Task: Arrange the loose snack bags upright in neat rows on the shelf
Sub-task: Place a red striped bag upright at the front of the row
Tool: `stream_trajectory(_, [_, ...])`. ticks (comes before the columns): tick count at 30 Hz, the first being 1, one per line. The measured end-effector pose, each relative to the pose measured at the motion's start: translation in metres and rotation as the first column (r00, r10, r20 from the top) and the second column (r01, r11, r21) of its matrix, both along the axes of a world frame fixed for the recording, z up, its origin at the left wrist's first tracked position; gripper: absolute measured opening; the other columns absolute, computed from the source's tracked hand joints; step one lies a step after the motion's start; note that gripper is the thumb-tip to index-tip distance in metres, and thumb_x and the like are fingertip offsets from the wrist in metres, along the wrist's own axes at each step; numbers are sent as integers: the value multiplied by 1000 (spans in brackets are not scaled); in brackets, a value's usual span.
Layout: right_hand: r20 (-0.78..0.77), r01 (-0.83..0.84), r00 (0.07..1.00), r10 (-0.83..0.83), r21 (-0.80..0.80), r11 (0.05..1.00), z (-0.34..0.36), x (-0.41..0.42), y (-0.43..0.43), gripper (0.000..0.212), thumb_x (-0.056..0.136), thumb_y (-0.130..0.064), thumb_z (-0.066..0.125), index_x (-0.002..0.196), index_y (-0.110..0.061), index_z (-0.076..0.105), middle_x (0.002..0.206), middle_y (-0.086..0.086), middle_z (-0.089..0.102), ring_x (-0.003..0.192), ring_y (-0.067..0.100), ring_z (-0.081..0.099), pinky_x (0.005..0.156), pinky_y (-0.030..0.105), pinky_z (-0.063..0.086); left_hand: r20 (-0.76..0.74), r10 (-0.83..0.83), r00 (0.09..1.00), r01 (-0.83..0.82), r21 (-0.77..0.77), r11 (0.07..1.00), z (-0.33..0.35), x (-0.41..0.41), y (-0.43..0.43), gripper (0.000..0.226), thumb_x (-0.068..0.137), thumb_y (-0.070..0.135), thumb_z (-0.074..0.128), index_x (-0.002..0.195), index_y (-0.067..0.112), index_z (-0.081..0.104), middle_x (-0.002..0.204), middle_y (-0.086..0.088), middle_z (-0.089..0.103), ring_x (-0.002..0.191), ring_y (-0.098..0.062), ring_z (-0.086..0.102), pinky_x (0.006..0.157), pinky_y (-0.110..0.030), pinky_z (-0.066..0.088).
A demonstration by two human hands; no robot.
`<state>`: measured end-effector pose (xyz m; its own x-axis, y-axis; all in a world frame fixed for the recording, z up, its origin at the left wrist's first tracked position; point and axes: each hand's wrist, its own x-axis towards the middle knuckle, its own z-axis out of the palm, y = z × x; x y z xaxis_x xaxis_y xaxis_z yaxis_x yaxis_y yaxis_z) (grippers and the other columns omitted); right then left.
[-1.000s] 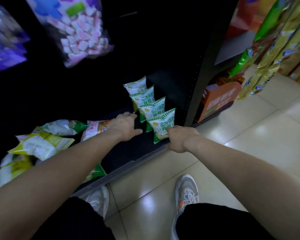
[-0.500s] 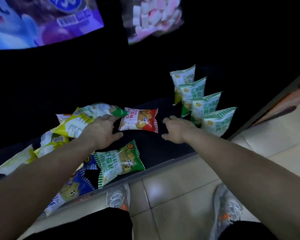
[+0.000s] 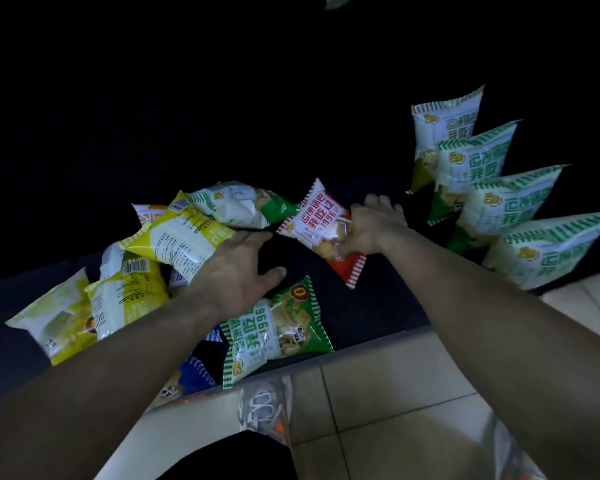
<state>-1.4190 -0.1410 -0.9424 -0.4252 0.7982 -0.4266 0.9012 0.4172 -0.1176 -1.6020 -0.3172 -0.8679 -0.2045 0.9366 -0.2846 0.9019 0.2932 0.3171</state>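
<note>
floor [image 3: 413,393]: pale tiles lay nearest the camera, with a shoe [image 3: 264,407] toed up to the shelf [image 3: 378,306], so the person probably stood close and bent over it.
shelf: a low dark board with a pale front lip. It was the one container here, holding a loose heap on its left half and a stood row at its right end.
blue bag [image 3: 196,372]: lay flat at the lip, partly under the left forearm, unsorted.
green bag [image 3: 278,327]: lay flat and face up just behind the lip, not yet stood.
left hand [image 3: 236,271]: spread and relaxed above the green bag, holding nothing. Its fingertips were at the edge of the yellow bags [image 3: 167,244], seemingly poised to pick from the heap.
yellow bags: several overlapped on their sides, back labels up.
right hand [image 3: 371,230]: its fingers curled over the right end of the red bag [image 3: 319,230], gripping it.
red bag: sat mid-shelf between heap and row, tilted with one corner low. It was the bag being handled, and likely bound for a new row.
pale green bag [image 3: 239,202]: lay on its side behind the yellow ones, just beside the red bag.
upright row [image 3: 499,202]: four green-and-white bags stood one behind another, fronts outward. Each seemed to prop the next.
back of shelf: too dark to tell.
</note>
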Motion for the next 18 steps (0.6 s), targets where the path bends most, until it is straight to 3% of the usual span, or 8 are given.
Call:
stream_trajectory(3, [-57, 85, 994, -91, -112, 990, -5, 11, -12, 106, 54, -67, 84, 134, -15, 39, 135, 11, 40, 122, 31, 44, 97, 44, 44, 19, -3, 1000, 4, -4, 1000, 2, 7, 3, 72, 92, 50, 58, 153, 25, 29, 157, 1, 30, 142, -20, 29, 112, -35, 33])
stream_trajectory(6, [-117, 110, 983, -140, -234, 966, 0, 23, -24, 100, 55, -58, 89, 126, -16, 33, 120, 5, 55, 102, 24, 59, 81, 38, 52, 29, -34, 999, 34, -12, 999, 4, 16, 5, 72, 92, 51, 58, 153, 25, 29, 156, -1, 32, 142, -22, 30, 112, -36, 33])
stream_trajectory(9, [-34, -19, 999, 14, -158, 987, 27, 37, -30, 96, 52, -59, 89, 125, -20, 39, 110, -2, 56, 101, 21, 60, 75, 34, 48, 19, -56, 998, 56, -1, 998, 8, 22, 5, 74, 91, 51, 60, 153, 26, 29, 152, -1, 35, 139, -22, 34, 110, -37, 36])
stream_trajectory(13, [-41, -164, 986, 161, -67, 984, 80, 60, -32, 97, 49, -62, 89, 128, -27, 44, 111, -4, 53, 103, 17, 55, 80, 35, 48, 59, -11, 998, 9, 34, 999, 17, 25, 7, 89, 82, 55, 70, 153, 25, 26, 153, -4, 38, 138, -23, 37, 109, -38, 39])
stream_trajectory(16, [-102, -200, 975, 199, -2, 980, 120, 82, -39, 94, 49, -64, 88, 123, -31, 41, 106, -9, 50, 97, 14, 53, 69, 34, 41, 169, 3, 986, -15, 68, 998, 27, 36, 12, 105, 68, 62, 78, 152, 26, 26, 151, 2, 43, 136, -19, 42, 108, -41, 41])
stream_trajectory(18, [-170, -170, 971, 167, -4, 985, 137, 97, -47, 94, 48, -64, 88, 124, -34, 40, 106, -12, 51, 96, 12, 54, 71, 34, 42, 317, 5, 949, -31, 75, 997, 37, 49, 16, 109, 60, 61, 84, 150, 26, 32, 142, 8, 51, 129, -13, 49, 106, -40, 43])
